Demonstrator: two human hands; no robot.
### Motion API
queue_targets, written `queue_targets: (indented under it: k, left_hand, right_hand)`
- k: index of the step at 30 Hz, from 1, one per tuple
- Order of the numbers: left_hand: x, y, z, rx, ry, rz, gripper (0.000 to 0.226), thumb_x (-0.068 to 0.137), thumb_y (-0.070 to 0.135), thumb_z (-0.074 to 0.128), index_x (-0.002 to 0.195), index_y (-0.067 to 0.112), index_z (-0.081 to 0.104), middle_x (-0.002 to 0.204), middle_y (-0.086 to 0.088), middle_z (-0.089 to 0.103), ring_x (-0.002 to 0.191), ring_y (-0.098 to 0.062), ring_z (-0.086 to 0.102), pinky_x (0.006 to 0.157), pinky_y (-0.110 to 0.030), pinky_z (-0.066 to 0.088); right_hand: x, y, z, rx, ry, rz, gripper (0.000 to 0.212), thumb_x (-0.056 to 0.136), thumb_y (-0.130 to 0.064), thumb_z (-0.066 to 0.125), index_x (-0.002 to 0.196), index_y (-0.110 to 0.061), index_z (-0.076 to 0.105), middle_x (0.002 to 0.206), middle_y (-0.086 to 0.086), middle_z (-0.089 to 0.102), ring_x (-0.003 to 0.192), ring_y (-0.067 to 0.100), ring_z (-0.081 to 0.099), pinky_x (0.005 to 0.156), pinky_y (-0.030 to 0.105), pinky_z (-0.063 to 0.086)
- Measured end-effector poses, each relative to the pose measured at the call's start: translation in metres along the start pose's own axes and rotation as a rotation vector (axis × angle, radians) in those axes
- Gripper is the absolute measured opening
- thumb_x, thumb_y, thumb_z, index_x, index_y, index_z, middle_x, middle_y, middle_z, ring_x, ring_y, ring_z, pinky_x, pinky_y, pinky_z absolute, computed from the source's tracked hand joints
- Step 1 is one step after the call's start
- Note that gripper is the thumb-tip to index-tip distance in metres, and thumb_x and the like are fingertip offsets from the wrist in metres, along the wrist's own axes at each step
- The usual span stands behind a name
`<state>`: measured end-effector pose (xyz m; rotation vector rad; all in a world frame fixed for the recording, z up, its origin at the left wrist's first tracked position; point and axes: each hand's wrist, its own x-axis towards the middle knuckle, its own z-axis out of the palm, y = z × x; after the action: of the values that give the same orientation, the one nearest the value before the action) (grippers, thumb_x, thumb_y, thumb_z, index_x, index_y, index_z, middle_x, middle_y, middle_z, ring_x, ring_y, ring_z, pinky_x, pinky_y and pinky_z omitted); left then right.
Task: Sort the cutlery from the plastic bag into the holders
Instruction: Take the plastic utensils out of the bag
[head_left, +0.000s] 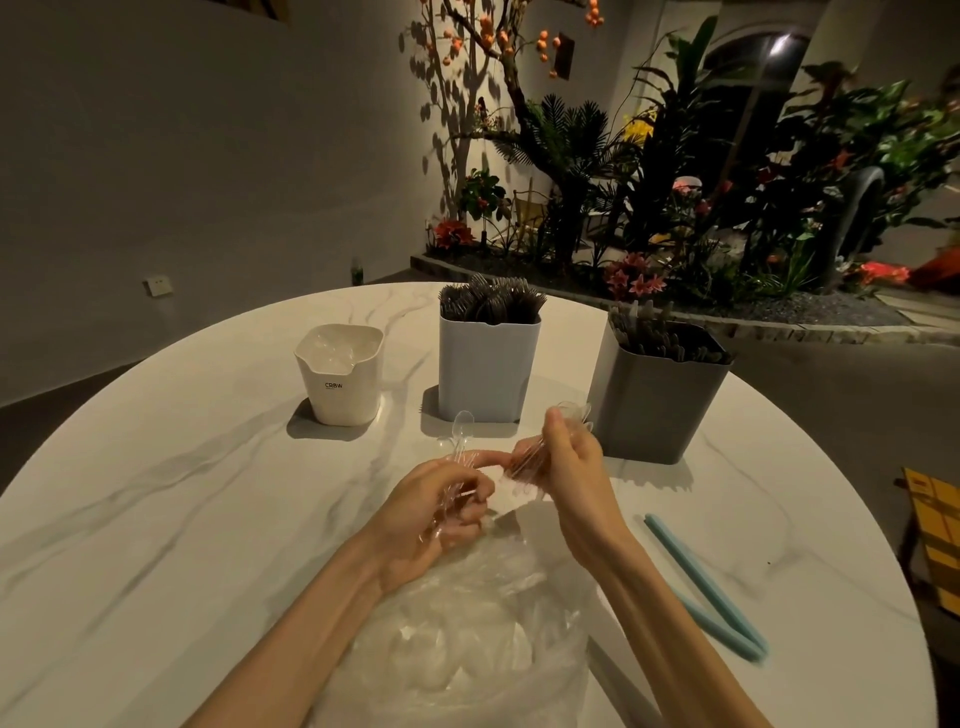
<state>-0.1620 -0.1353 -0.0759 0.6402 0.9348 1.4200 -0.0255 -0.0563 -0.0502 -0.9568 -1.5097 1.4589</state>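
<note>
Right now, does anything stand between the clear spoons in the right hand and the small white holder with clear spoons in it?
The left hand, holding its own clear plastic spoons, sits partly along that line; otherwise bare tabletop up to the small white holder.

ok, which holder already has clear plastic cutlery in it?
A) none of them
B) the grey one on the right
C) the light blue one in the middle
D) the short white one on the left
D: the short white holder shows clear pieces inside its rim, while the light blue holder and the grey holder are filled with dark cutlery.
</note>
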Motion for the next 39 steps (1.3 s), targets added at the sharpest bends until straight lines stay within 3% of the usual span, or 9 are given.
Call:
queue_targets:
  k: [3,11,14,16,20,23,29,34,39]
  left_hand:
    - [-0.002,0.005,-0.002,-0.074,-0.038,-0.108,0.021,0.098,0.008,0.041,0.104,0.003,0.06,0.063,-0.002,0.033,0.042,-0.006,0.02,0.039,-0.019,0.009]
    - [-0.009,0.006,-0.003,-0.038,-0.13,-0.231,0.025,0.094,0.01,0.044,0.079,0.01,0.064,0.06,0.001,0.026,0.046,-0.006,0.012,0.04,-0.019,0.007]
    - [-0.008,0.005,-0.003,-0.014,-0.152,-0.239,0.018,0.095,0.01,0.044,0.087,0.007,0.06,0.06,0.001,0.028,0.044,-0.006,0.013,0.039,-0.019,0.008]
    - [-0.007,0.005,-0.004,0.021,-0.164,-0.234,0.016,0.095,0.012,0.045,0.096,0.005,0.059,0.062,-0.001,0.033,0.042,-0.005,0.017,0.037,-0.018,0.011]
    - [-0.007,0.005,-0.005,0.051,-0.153,-0.201,0.031,0.094,0.01,0.046,0.118,-0.001,0.064,0.071,-0.004,0.047,0.043,-0.005,0.02,0.039,-0.02,0.01]
    - [-0.005,0.007,-0.004,-0.019,-0.127,-0.166,0.03,0.092,0.013,0.048,0.115,-0.001,0.062,0.07,-0.005,0.044,0.05,-0.008,0.014,0.041,-0.021,0.009]
    - [-0.001,0.008,-0.011,-0.305,-0.158,-0.115,0.049,0.095,0.028,0.045,0.129,-0.005,0.059,0.08,-0.01,0.047,0.056,-0.01,0.023,0.044,-0.022,0.02]
    - [0.002,0.004,-0.012,-0.258,-0.102,-0.049,0.04,0.095,0.012,0.051,0.129,-0.005,0.064,0.081,-0.006,0.05,0.06,-0.008,0.028,0.048,-0.021,0.024]
    - [0.002,0.002,-0.013,-0.058,-0.082,0.001,0.036,0.1,0.012,0.051,0.132,0.002,0.062,0.078,-0.005,0.051,0.059,-0.009,0.041,0.044,-0.019,0.029]
  right_hand:
    - [-0.001,0.0,0.0,0.105,-0.105,0.042,0.04,0.109,-0.035,0.038,0.086,-0.007,0.052,0.067,0.007,0.061,0.057,0.018,0.064,0.057,0.026,0.052]
    - [0.0,-0.001,0.008,-0.009,-0.111,0.143,0.048,0.097,-0.063,0.048,0.088,-0.016,0.058,0.056,-0.005,0.04,0.051,0.007,0.031,0.048,0.02,0.028]
    - [-0.005,-0.002,0.013,-0.04,-0.159,0.092,0.059,0.084,-0.067,0.065,0.088,-0.008,0.066,0.055,-0.004,0.038,0.051,0.009,0.032,0.048,0.022,0.029]
    - [-0.006,0.001,0.014,-0.061,-0.132,0.043,0.045,0.087,-0.053,0.072,0.079,-0.01,0.063,0.053,-0.005,0.045,0.05,0.007,0.04,0.049,0.021,0.034]
    - [-0.001,-0.001,0.006,-0.012,0.087,0.021,0.037,0.1,-0.042,0.059,0.082,-0.01,0.058,0.054,-0.008,0.042,0.054,0.007,0.038,0.05,0.018,0.036]
    - [0.004,-0.004,-0.001,0.089,0.168,0.101,0.036,0.105,-0.043,0.047,0.09,-0.01,0.056,0.071,0.0,0.05,0.064,0.01,0.042,0.055,0.019,0.037]
    - [-0.002,-0.006,-0.002,0.212,-0.084,0.089,0.037,0.108,-0.033,0.042,0.092,-0.004,0.056,0.07,0.011,0.067,0.055,0.019,0.066,0.055,0.029,0.058]
    - [-0.002,-0.003,-0.001,0.219,-0.145,0.153,0.03,0.106,-0.035,0.047,0.09,-0.01,0.048,0.061,0.0,0.045,0.046,0.007,0.038,0.043,0.019,0.038]
    - [-0.001,-0.004,-0.001,0.007,-0.126,0.15,0.044,0.1,-0.049,0.054,0.076,-0.013,0.049,0.056,-0.003,0.038,0.052,0.01,0.029,0.047,0.02,0.027]
